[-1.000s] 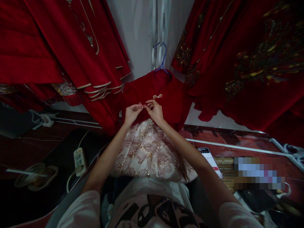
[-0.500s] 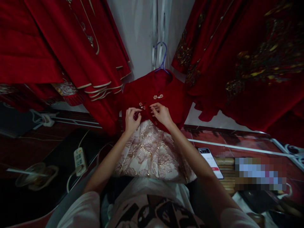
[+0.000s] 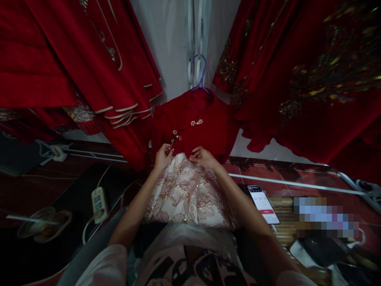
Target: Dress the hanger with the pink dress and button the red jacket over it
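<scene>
Head view: hands [image 3: 205,157] at jacket [image 3: 212,137]; straw [image 3: 18,217] apparently in clear container [image 3: 28,230].

On purple loop-topped hanger [image 3: 204,74], red cloth top [image 3: 208,135]; below it, pale floral brocade skirt [image 3: 190,194]. Leftward, light-edged red cloth garments [image 3: 98,75], then white oblong power strip [image 3: 98,200] on flat black surface [image 3: 77,190]. Rightward, gold-ornamented red cloth garments [image 3: 297,139], oblong white-screened phone [image 3: 263,203].

Red jacket [image 3: 212,135]: one
Hanger [image 3: 204,72]: one, above jacket
Hands [image 3: 163,157]: two, on jacket
Phone [image 3: 263,204]: one, right of jacket
Power strip [image 3: 99,203]: one, left of jacket
</scene>
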Demonstrator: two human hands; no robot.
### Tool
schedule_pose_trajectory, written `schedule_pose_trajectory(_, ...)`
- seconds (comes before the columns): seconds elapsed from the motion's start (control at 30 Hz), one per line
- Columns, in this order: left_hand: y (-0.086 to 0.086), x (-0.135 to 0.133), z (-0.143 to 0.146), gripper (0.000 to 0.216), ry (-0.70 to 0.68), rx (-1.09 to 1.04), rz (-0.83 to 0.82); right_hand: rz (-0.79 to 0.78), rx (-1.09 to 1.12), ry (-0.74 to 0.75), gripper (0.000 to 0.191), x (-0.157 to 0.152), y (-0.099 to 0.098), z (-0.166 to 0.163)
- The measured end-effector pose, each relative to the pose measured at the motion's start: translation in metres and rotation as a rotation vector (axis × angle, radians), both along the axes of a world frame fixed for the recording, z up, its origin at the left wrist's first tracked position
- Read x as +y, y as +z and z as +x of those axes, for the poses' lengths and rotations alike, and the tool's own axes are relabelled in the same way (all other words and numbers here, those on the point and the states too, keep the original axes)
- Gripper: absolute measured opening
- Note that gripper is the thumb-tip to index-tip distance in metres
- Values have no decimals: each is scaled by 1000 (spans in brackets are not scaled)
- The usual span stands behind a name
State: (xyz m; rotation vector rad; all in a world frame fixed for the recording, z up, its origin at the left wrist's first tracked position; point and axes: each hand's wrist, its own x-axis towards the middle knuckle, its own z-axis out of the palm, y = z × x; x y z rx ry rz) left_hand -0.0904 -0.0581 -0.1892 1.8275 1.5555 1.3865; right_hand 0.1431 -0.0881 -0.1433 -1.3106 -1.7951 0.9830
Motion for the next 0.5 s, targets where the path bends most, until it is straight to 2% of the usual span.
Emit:
schedule_pose_trajectory(0.07,8,-4,0,20,-1,64,19,7,-42,-20,27,0,-1,-3)
schedule_pose_trajectory(0.13,19,-11,0,17,55,90,51,8,-84,-35,19,-1,1,-3)
schedule_pose_trajectory(0.23,36,-23,3,18,176,28,107,-14,-99,-14,13,-3,5,2)
schedule_pose_trajectory(0.3,44,-34,9,19,203,-41,136,-3,-97,9,12,-4,8,7)
schedule_pose_trajectory(0.4,46,-47,20,21,93,-55,128,38,-89,23,16,-3,11,16)
schedule_pose_trajectory(0.5,37,-53,32,26,38,-39,101,39,-25,32,21,-3,19,28)
